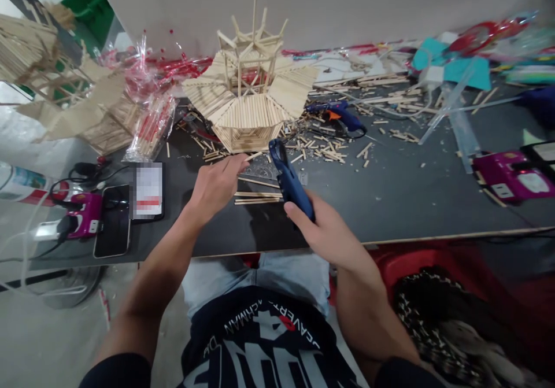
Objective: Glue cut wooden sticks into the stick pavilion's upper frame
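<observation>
My left hand [219,183] pinches a thin wooden stick [255,156] between its fingertips, its free end pointing right toward the cutter's head. Wrapped around the handles of a dark blue hand cutter [295,188] is my right hand [323,226], with the cutter's head pointing up and away. It is unclear whether the jaws touch the stick. Several loose sticks [258,195] lie on the table between my hands. Just beyond stands a tiered lantern-like stick model [249,110] with flared slatted panels and a tall upright stick.
Stick offcuts [321,150] litter the table [411,194] around a blue glue gun [340,116]. Bagged sticks [154,125] and a second stick model [87,99] are on the left. Two phones [111,220] lie near a purple power socket [87,214]; another purple socket [514,175] is at right.
</observation>
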### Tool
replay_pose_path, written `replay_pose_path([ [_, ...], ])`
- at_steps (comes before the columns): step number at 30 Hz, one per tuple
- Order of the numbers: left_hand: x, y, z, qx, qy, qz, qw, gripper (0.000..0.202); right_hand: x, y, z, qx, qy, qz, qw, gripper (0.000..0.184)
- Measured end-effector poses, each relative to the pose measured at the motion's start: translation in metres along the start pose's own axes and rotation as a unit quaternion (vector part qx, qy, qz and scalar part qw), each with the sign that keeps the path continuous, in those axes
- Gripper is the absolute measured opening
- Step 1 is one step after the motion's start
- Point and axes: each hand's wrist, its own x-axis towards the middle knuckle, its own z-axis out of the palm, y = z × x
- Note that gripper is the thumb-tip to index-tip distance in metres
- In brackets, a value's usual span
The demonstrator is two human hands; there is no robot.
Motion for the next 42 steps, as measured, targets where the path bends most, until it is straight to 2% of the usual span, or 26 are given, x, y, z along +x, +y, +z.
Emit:
replay_pose_path([
  [6, 0.001, 0.008, -0.001, 0.021, -0.008, 0.030, 0.999, 0.033, 0.007, -0.009, 0.013, 0.006, -0.023, -0.058, 0.998, 0.035],
  [14, 0.000, 0.005, 0.001, 0.044, -0.018, 0.018, 0.999, 0.037, 0.012, -0.013, 0.020, 0.006, -0.027, -0.058, 0.998, 0.032],
  [24, 0.001, 0.005, 0.001, 0.064, -0.006, 0.045, 0.997, 0.040, 0.012, -0.013, 0.023, -0.003, -0.029, -0.069, 0.997, 0.035],
  [33, 0.000, 0.005, 0.000, 0.041, -0.028, 0.027, 0.998, 0.039, 0.011, -0.012, 0.020, -0.032, -0.044, -0.086, 0.995, 0.030],
  [42, 0.000, 0.005, 0.001, 0.068, -0.007, 0.048, 0.996, 0.038, 0.012, -0.014, 0.019, -0.048, -0.052, -0.084, 0.994, 0.033],
])
